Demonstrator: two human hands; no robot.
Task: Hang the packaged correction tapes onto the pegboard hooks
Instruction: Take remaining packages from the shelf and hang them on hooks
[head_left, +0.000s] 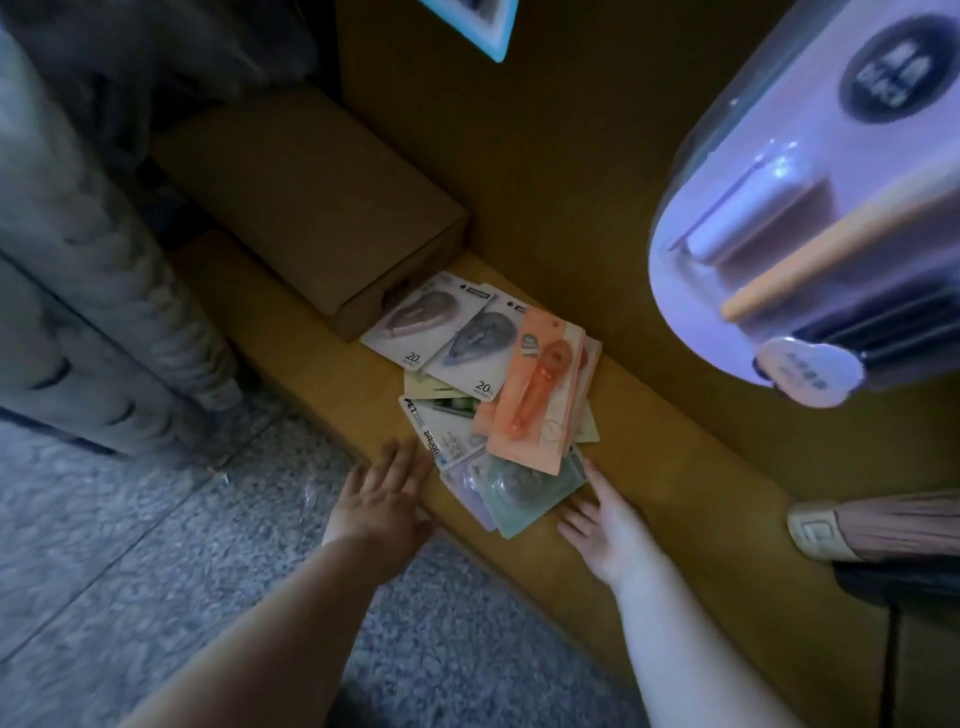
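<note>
Close to the lens at the upper right hung a large, blurred blister-packed item (810, 208), its detail unreadable. Below it, two bare forearms reached out over the speckled floor (156, 519) towards a low wooden ledge (691, 467). The left hand (382, 499) lay with fingers straight and spread, holding nothing, its fingertips at the left edge of the pile of packaged correction tapes (457, 395). The right hand (597, 525) was likewise spread and held nothing, its forefinger at the pile's right edge beside a pale green package (524, 488). The pile rested loose on the ledge, with an orange package (540, 395) lying on top and two white packages marked "20" (475, 338) at its far side. Beyond the pile, a closed cardboard box (311, 208) sat on the same ledge, just beside the white packages. A brown upright panel (571, 156) rose behind.
</note>
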